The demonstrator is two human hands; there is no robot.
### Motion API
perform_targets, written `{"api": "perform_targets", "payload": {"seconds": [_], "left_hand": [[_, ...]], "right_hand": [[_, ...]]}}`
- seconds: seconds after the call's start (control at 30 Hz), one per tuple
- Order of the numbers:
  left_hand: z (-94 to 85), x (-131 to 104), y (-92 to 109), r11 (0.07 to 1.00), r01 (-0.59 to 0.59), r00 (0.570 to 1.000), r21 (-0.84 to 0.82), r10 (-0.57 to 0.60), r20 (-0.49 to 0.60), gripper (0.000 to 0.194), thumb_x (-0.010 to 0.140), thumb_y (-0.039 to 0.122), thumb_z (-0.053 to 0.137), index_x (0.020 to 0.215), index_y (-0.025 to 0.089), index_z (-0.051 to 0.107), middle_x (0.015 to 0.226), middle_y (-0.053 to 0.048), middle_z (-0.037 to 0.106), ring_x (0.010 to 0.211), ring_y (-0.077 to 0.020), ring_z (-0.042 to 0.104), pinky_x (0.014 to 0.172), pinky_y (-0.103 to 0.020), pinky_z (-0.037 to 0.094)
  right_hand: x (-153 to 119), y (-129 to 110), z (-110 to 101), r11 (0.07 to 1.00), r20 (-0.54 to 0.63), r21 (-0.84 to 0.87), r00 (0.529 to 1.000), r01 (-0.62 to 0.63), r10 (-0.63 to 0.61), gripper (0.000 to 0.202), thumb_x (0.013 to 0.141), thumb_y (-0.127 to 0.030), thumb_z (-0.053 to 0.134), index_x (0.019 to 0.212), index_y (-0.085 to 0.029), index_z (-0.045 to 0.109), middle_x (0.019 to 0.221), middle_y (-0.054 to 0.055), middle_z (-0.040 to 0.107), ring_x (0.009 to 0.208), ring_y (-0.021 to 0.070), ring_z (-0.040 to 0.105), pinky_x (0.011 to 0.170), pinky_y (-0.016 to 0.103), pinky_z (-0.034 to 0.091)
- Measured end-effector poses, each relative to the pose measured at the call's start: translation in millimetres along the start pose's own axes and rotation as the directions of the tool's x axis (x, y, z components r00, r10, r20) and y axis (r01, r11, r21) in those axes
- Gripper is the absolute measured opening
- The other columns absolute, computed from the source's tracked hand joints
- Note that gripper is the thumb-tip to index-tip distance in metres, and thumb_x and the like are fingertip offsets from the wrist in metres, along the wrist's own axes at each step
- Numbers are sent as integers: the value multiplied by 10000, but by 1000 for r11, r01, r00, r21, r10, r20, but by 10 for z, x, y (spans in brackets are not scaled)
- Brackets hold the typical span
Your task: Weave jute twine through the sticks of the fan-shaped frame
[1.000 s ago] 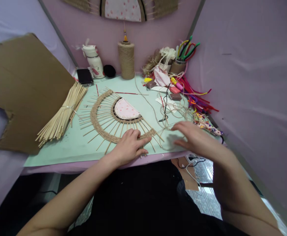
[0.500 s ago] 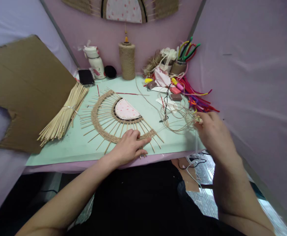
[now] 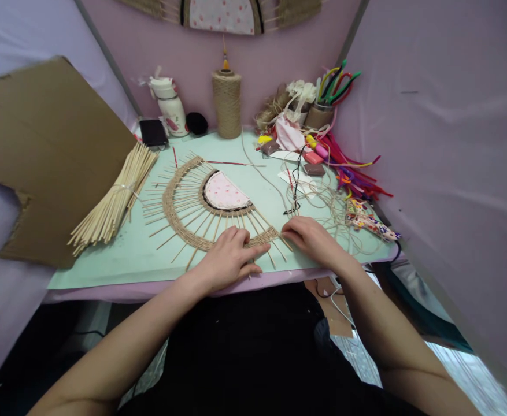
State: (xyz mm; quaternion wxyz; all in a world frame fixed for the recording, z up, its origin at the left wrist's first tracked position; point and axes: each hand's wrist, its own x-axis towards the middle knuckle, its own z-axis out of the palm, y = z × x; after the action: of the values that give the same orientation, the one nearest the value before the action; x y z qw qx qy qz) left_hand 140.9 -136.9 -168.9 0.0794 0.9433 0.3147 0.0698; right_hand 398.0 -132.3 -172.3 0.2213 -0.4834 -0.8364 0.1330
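Note:
A half-round weaving of thin sticks and jute twine (image 3: pixel 173 211) lies on the table, with a pink-spotted fabric half-circle (image 3: pixel 225 190) at its centre. My left hand (image 3: pixel 231 254) rests flat over the lower right of the woven band, fingers stretched and slightly apart. Beside the band's right end, my right hand (image 3: pixel 311 238) is closed in a pinch on the jute twine, close to the outermost sticks; its fingertips partly hide the strand. Loose twine (image 3: pixel 329 202) spreads in a tangle beyond that hand.
A bundle of sticks (image 3: pixel 114 196) and a cardboard sheet (image 3: pixel 54 167) are at left. Behind stand a bottle (image 3: pixel 171 110) and a twine cone (image 3: pixel 227 107). At right are pliers in a cup (image 3: pixel 320 115), pipe cleaners (image 3: pixel 366 188) and a floral-patterned item (image 3: pixel 372 224).
My right hand has moved left from the twine tangle to the right end of the woven band. The floral-patterned item now shows at the right. My left hand stays in place.

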Motion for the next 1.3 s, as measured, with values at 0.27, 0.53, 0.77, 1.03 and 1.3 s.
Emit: {"api": "perform_targets", "payload": {"seconds": [0.27,0.53,0.77,1.03,1.3], "left_hand": [[-24,-27,-11,999,-41,999,18,42,-34,525,900,580,467,1312,281,593,1029,-110,490,964,-264,437,886,-437,412],[-63,89,67,992,-122,993,-34,121,-15,525,902,582,483,1177,158,623,1336,-142,527,1261,-305,416,1081,-483,340],[-4,92,78,995,-97,995,1,97,2,527,911,544,506,1326,224,563,1379,-127,518,1309,-313,398,1097,-514,318],[12,78,73,997,-77,997,-5,77,16,552,897,556,523,1342,232,563,1392,-128,516,1318,-318,398,1113,-542,296],[-22,73,74,996,-87,996,-13,87,29,548,907,543,515,1351,224,549,1393,-143,515,1321,-325,403,1104,-559,309]], "right_hand": [[-108,-66,60,984,-83,48,981,-171,175,95,890,-227,533,921,-192,616,758,19,629,701,160,572,669,269,410],[-334,-132,36,996,-109,33,990,-82,85,119,924,-197,482,927,-203,600,964,70,585,819,169,592,709,274,458],[-564,-176,54,997,-114,63,992,-43,50,164,961,-192,456,917,-206,614,893,66,603,839,183,590,743,306,483],[-671,-175,57,999,-100,-52,995,-9,4,196,968,-208,452,938,-200,646,896,80,616,853,201,583,755,326,478],[-128,-41,85,960,-197,-214,971,-180,138,183,929,-212,486,828,-192,637,841,91,597,850,240,551,775,350,440]]}}
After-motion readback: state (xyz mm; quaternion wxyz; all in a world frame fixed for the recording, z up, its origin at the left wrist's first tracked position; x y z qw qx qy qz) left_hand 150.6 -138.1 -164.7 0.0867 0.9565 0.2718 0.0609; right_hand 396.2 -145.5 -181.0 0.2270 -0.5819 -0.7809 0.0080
